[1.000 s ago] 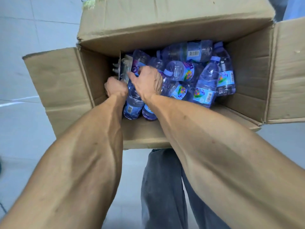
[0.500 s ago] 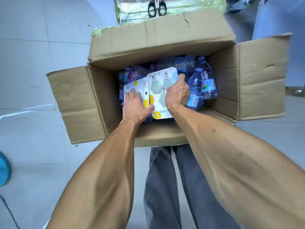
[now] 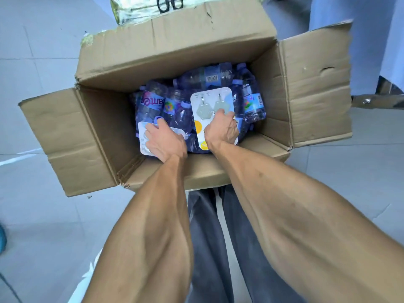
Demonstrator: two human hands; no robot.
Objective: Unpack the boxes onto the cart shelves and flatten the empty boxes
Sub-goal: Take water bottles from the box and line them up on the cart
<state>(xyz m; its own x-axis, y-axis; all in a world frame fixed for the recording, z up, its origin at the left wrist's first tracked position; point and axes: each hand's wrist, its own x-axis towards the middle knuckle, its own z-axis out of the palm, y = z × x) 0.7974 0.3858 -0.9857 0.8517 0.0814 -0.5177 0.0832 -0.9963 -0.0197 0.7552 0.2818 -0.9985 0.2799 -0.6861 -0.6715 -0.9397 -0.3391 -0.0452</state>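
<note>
- Floor [image 3: 39, 215]: pale grey tiles, thin grout lines, a white streak at left.
- Directly on it, cardboard box [image 3: 314, 88]: open, all four flaps folded outward, far flap with greenish tape residue along its edge.
- Just beyond the box's far flap, a second package [image 3: 135, 9] wrapped in shiny yellowish film, mostly cut off by the top edge; whether on the floor or raised, cannot tell.
- Far left edge, a sliver of something teal [image 3: 2, 239] on the floor, too cropped to identify.
- Right of the box, a metal foot or bracket [image 3: 371, 100] low near the tiles, partly hidden.
</note>
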